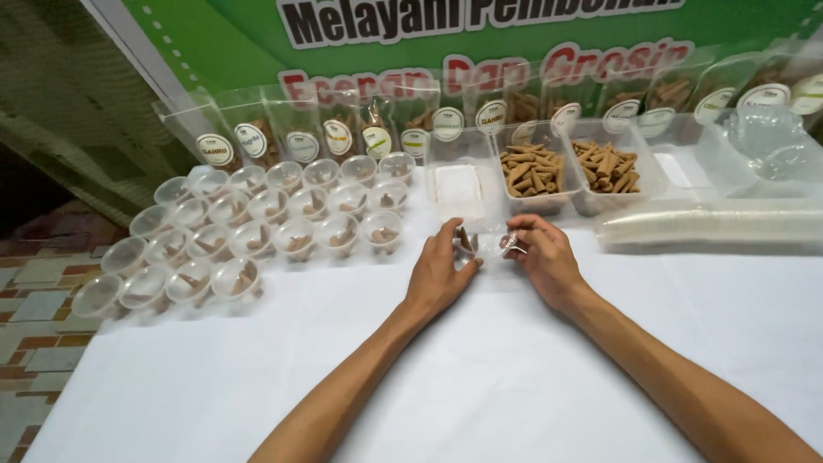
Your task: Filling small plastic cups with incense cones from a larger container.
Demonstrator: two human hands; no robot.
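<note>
My left hand (439, 270) and my right hand (540, 257) meet over a small clear plastic cup (489, 243) on the white tablecloth (480, 377). The left fingers pinch a brown cone-shaped stick (464, 237) at the cup's left side. The right fingers hold the cup's right rim and another small brown piece (512, 243). Just behind the hands stand two clear tubs of brown cone sticks (531, 171) (607, 167).
Rows of filled small clear cups (257, 227) cover the table's left. A tub with a white insert (457, 184) sits behind the hands. A lying stack of empty cups (711, 225) is at right. Labelled clear pouches (339, 133) line a green banner. Tiled floor (34, 300) lies left.
</note>
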